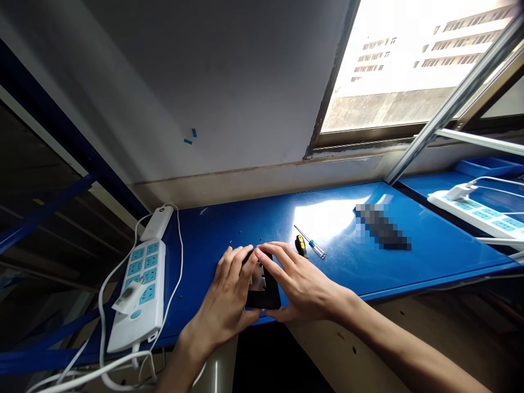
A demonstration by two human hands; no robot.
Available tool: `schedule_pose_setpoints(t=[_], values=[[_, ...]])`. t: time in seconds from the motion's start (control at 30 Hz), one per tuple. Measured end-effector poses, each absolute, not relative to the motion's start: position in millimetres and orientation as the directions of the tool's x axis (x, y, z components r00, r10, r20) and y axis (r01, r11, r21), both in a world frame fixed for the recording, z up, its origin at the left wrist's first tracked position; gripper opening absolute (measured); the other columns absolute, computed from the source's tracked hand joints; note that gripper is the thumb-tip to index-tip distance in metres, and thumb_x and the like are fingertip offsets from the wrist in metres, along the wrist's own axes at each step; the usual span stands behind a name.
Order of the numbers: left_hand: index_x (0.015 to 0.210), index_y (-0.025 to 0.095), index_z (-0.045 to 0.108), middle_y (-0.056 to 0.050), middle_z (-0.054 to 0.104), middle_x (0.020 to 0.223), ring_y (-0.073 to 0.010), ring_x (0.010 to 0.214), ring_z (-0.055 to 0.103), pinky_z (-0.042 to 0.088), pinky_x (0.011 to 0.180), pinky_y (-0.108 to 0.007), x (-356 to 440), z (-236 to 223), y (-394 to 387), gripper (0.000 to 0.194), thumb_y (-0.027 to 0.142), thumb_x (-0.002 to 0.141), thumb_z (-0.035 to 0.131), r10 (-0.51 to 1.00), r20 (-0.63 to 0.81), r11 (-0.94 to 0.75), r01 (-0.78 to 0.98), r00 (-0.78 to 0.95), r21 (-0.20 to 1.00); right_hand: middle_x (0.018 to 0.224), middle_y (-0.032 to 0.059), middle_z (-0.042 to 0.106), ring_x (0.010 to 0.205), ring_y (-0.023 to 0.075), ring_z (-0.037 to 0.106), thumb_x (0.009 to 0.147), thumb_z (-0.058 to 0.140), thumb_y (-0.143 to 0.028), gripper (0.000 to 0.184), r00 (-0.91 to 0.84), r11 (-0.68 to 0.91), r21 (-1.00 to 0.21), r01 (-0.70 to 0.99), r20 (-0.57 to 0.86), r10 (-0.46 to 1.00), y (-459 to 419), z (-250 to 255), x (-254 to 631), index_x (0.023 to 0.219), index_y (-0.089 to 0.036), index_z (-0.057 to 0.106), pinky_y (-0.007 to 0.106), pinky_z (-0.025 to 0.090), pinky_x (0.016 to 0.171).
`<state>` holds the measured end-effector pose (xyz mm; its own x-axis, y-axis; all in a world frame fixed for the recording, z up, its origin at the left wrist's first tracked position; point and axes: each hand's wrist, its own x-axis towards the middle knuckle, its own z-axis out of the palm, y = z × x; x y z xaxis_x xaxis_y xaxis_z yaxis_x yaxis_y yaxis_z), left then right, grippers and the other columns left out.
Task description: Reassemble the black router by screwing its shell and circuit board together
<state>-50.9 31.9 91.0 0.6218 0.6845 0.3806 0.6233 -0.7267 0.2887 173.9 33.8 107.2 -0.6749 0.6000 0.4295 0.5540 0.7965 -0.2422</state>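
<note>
A small black rectangular case (264, 299) with a silver metal plate showing in its top lies at the near edge of the blue table. My left hand (229, 286) is closed around the case's left side, thumb at the near edge and fingers over the far part. On the opposite side, my right hand (301, 281) grips it likewise, its fingertips meeting the left ones at the top. Much of the case is hidden beneath my fingers. Just beyond my right hand lie a yellow-and-black-handled tool (301, 245) and a screwdriver (315, 248) with a clear blue handle.
A white power strip (153, 308) with a white adapter (158, 222) and loose cables occupies the table's left end. At right lies a dark, pixelated long object (382, 226). Farther right are another power strip (487, 213) and a blue tray (487, 166). Tiny bits, perhaps screws, lie beyond my hands.
</note>
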Motion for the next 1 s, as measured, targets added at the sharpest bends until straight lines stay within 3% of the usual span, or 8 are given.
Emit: schedule_pose_setpoints(t=[0.1, 0.2, 0.33, 0.5, 0.67, 0.83, 1.0], values=[[0.155, 0.029, 0.011, -0.014, 0.035, 0.154, -0.0344, 0.143, 0.033, 0.035, 0.116, -0.057, -51.6, 89.7, 30.5, 0.112, 0.027, 0.069, 0.082, 0.742, 0.411, -0.669, 0.555, 0.529, 0.494, 0.157, 0.0227, 0.026, 0.144, 0.0382, 0.032, 0.07, 0.083, -0.054, 0.13, -0.611, 0.783, -0.403, 0.474, 0.49, 0.622, 32.1, 99.8, 176.9, 0.16, -0.021, -0.005, 0.053, 0.042, 0.112], [0.154, 0.033, 0.01, -0.014, 0.033, 0.156, -0.0353, 0.144, 0.035, 0.036, 0.116, -0.058, -55.2, 87.2, 28.8, 0.12, 0.04, 0.064, 0.088, 0.82, 0.369, -0.531, 0.339, 0.438, 0.777, 0.164, 0.0226, 0.014, 0.148, 0.0384, 0.028, 0.06, 0.088, -0.059, 0.145, -0.552, 0.696, -0.607, 0.382, 0.454, 0.699, 30.2, 86.6, 177.6, 0.158, -0.024, -0.013, 0.053, 0.038, 0.116], [0.153, 0.034, 0.009, -0.014, 0.03, 0.158, -0.035, 0.145, 0.035, 0.038, 0.116, -0.054, -58.0, 86.5, 26.2, 0.124, 0.048, 0.06, 0.09, 0.85, 0.315, -0.375, 0.066, 0.423, 0.925, 0.164, 0.0207, 0.02, 0.149, 0.0374, 0.029, 0.06, 0.09, -0.055, 0.145, -0.553, 0.604, -0.737, 0.303, 0.381, 0.741, 28.3, 75.2, 169.1, 0.158, -0.027, -0.013, 0.054, 0.035, 0.117], [0.152, 0.033, 0.005, -0.017, 0.032, 0.156, -0.0375, 0.144, 0.037, 0.037, 0.115, -0.058, -61.2, 85.7, 23.9, 0.127, 0.05, 0.06, 0.09, 0.867, 0.293, -0.309, -0.026, 0.403, 0.951, 0.155, 0.0192, 0.036, 0.141, 0.0355, 0.041, 0.058, 0.092, -0.047, 0.146, -0.518, 0.578, -0.763, 0.288, 0.384, 0.765, 27.1, 79.6, 159.6, 0.159, -0.026, -0.012, 0.053, 0.039, 0.113], [0.152, 0.034, -0.004, -0.016, 0.025, 0.159, -0.0349, 0.148, 0.03, 0.033, 0.118, -0.058, -74.0, 86.3, 22.8, 0.126, 0.049, 0.065, 0.087, 0.872, 0.22, -0.264, 0.043, 0.437, 0.963, 0.151, 0.019, 0.038, 0.139, 0.0348, 0.041, 0.058, 0.091, -0.041, 0.143, -0.525, 0.572, -0.708, 0.415, 0.328, 0.786, 26.3, 87.4, 165.3, 0.159, -0.024, -0.01, 0.052, 0.039, 0.113], [0.154, 0.035, -0.005, -0.015, 0.022, 0.161, -0.0345, 0.149, 0.026, 0.028, 0.12, -0.06, -85.9, 80.5, 24.0, 0.126, 0.027, 0.066, 0.086, 0.857, 0.184, -0.342, 0.264, 0.482, 0.902, 0.15, 0.0195, 0.037, 0.137, 0.0366, 0.04, 0.057, 0.089, -0.044, 0.14, -0.566, 0.612, -0.596, 0.52, 0.296, 0.769, 28.6, 87.1, 168.6, 0.159, -0.023, -0.005, 0.051, 0.042, 0.109], [0.155, 0.035, -0.002, -0.012, 0.022, 0.162, -0.0346, 0.152, 0.017, 0.029, 0.12, -0.06, -89.2, 74.3, 31.3, 0.124, 0.023, 0.066, 0.083, 0.846, 0.148, -0.461, 0.563, 0.513, 0.686, 0.148, 0.0207, 0.041, 0.133, 0.0379, 0.042, 0.055, 0.089, -0.043, 0.138, -0.589, 0.644, -0.506, 0.574, 0.29, 0.754, 35.5, 79.4, 166.1, 0.159, -0.018, 0.003, 0.052, 0.043, 0.108]])
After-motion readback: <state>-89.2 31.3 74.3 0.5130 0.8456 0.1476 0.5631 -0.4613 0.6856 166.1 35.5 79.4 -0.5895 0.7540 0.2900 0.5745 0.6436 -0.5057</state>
